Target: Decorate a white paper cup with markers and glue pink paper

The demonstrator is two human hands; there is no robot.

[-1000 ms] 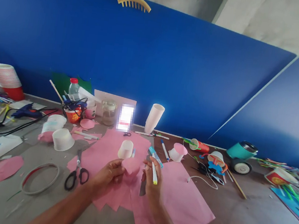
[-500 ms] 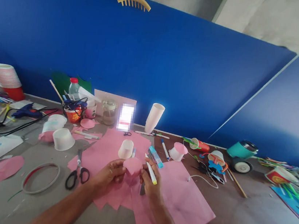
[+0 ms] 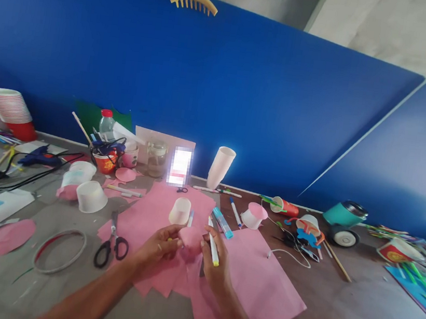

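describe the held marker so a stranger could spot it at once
Below the blue panel, pink paper covers part of the table. Over it, the right hand holds the white marker, whose yellow end sets it apart from the blue-ended marker beyond.

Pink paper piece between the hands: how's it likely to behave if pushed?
Probably floppy: the pink paper piece looks thin and curves between the left hand and right hand. Likely light, being just a small bit of paper. A push would probably crease it, as nothing stiff visibly backs it.
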